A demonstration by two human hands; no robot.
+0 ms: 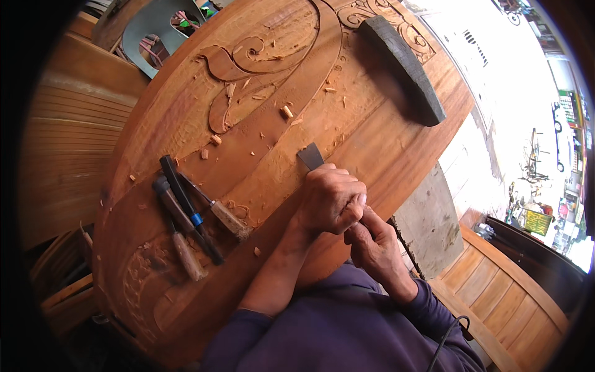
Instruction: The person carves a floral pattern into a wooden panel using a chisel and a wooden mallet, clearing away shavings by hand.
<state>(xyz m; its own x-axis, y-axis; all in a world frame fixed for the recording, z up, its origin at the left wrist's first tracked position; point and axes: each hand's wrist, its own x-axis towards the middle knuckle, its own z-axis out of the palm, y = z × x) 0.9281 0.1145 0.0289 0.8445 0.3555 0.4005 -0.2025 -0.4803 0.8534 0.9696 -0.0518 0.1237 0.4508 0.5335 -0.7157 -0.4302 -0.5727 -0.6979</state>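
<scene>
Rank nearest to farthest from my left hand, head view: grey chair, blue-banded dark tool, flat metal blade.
From the left hand:
1. Flat metal blade, at its upper left
2. Blue-banded dark tool, to its left
3. Grey chair, far upper left

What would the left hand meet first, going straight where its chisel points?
Probably the pale wood chip, with the chisel blade leading from the left hand; if angled down, the board comes first. Depth is unclear.

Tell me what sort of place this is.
Most likely a woodcarving workshop: a carved wooden panel scattered with wood shavings, hand tools lying on it, and a flat-bladed tool in the left hand.
</scene>
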